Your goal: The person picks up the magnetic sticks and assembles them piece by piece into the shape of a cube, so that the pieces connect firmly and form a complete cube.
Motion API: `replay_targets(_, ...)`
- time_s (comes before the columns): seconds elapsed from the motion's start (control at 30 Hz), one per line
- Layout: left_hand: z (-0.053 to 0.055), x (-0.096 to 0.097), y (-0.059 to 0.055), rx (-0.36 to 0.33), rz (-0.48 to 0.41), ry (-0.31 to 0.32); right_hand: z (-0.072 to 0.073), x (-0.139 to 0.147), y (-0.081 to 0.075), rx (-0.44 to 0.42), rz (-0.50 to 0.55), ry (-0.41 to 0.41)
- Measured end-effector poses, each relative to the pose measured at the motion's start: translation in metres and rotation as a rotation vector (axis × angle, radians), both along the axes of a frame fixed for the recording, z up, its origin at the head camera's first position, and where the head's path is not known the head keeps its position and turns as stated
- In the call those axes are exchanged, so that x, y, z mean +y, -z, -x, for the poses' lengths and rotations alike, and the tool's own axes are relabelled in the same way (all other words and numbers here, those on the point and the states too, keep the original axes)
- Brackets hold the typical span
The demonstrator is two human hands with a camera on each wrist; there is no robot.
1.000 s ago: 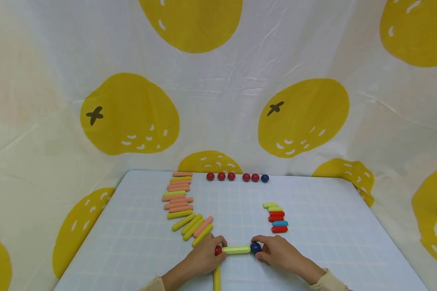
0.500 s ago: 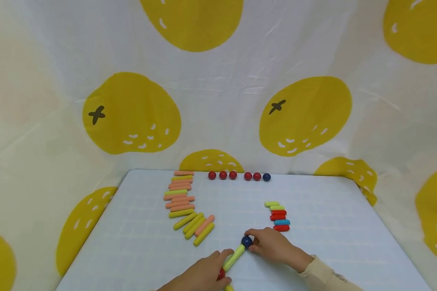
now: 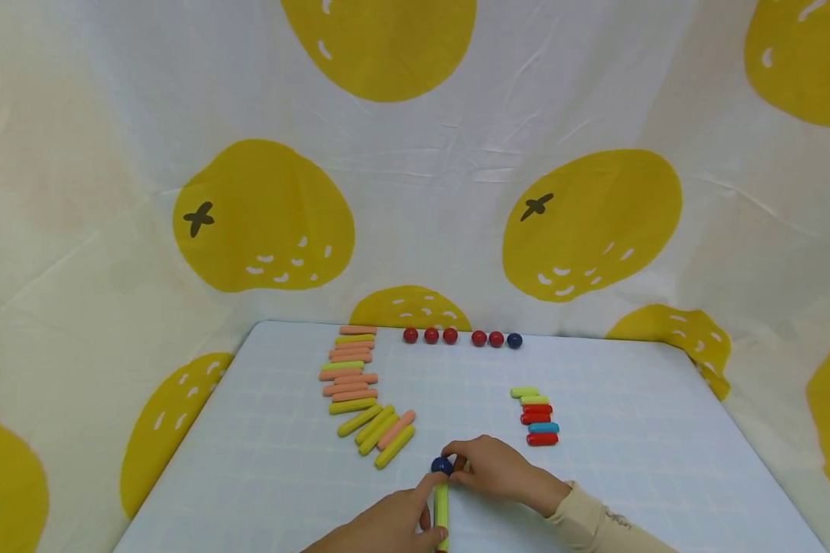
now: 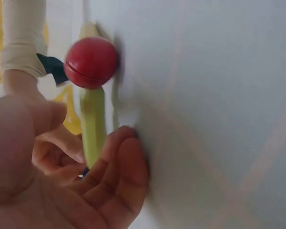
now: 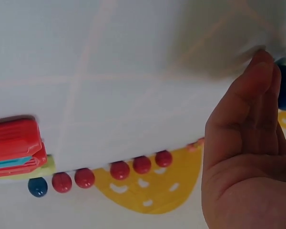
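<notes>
A dark blue ball (image 3: 441, 465) sits at the far end of a yellow-green rod (image 3: 442, 503), which points away from the person near the front of the table. My right hand (image 3: 494, 470) pinches the ball between thumb and fingers. Around the rod, my left hand (image 3: 387, 526) has its index finger stretched toward the ball and its thumb by the rod's near part. In the left wrist view a red ball (image 4: 91, 62) joins the rod's near end, with another yellow rod (image 4: 89, 30) beyond it. That second rod is out of the head view.
A curving row of orange and yellow rods (image 3: 354, 397) lies left of the hands. Short red, blue and light green rods (image 3: 541, 418) are stacked in a column at right. Several red balls (image 3: 450, 336) and a blue one (image 3: 515, 340) line the table's back edge.
The rod with the blue ball has swung from lying crosswise to pointing away from the person. My right hand moved left with the ball; my left hand came off the red ball.
</notes>
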State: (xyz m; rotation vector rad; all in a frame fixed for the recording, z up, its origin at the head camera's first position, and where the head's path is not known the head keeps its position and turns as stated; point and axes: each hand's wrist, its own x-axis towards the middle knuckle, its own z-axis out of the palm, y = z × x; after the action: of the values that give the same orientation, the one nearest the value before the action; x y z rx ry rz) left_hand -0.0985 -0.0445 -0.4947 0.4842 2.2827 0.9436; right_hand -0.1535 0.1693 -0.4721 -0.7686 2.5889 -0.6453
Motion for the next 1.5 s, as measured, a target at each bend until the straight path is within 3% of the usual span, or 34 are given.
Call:
replay_targets(0.07,0.003,-0.001,0.002,0.04,-0.018,-0.05,0.0,0.0,0.001,0.0,0.012,-0.005)
replay_targets(0.2,0.01,0.003,0.003,0.129,0.026,-0.118,0.001,0.002,0.002,-0.016,0.032,0.0)
replay_targets(0.43,0.021,0.011,0.001,0.229,0.125,-0.153,0.01,0.008,-0.006,-0.032,0.073,0.051)
replay_targets(0.57,0.024,0.01,0.001,0.214,0.144,-0.161,0.019,0.007,-0.01,-0.047,0.118,0.05)
replay_targets(0.73,0.023,0.001,0.002,0.195,0.126,-0.175,0.034,-0.005,-0.013,-0.036,0.161,-0.013)
replay_targets(0.9,0.02,-0.006,0.001,0.178,0.089,-0.173,0.048,-0.021,-0.013,-0.053,0.145,-0.048)
replay_targets(1.07,0.017,-0.009,0.002,0.186,0.048,-0.154,0.057,-0.036,-0.004,-0.01,0.105,-0.099)
replay_targets(1.33,0.015,-0.007,0.003,0.144,0.045,-0.159,0.06,-0.055,0.007,-0.038,0.072,-0.093)
replay_targets(1.5,0.016,-0.006,0.004,0.135,0.056,-0.17,0.058,-0.061,0.006,0.018,0.047,-0.099)
